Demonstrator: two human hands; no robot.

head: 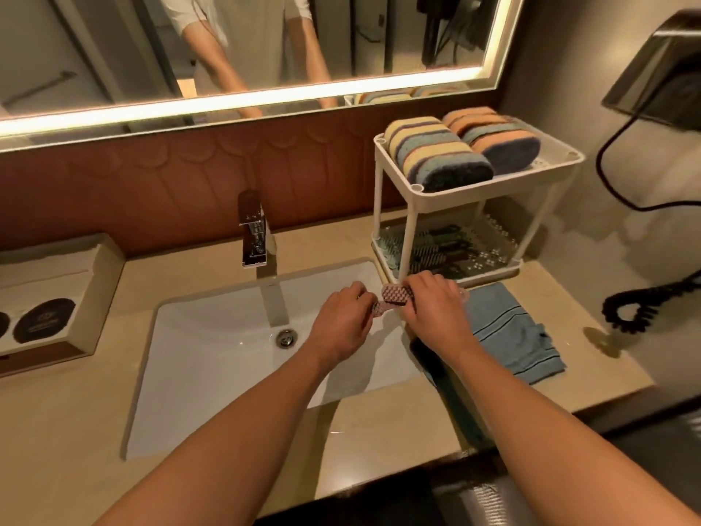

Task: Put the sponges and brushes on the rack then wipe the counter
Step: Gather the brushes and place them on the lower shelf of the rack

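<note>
Brush held between left hand and right hand (over the sink's edge).

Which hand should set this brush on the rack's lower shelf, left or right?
Right. The right hand grips the brush at the end nearest the rack, just in front of its lower shelf; the left hand pinches the far end over the sink.

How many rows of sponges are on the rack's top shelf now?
2. One row of sponges lies on the left of the top shelf; the second row lies beside it on the right. More could be hidden behind them.
</note>
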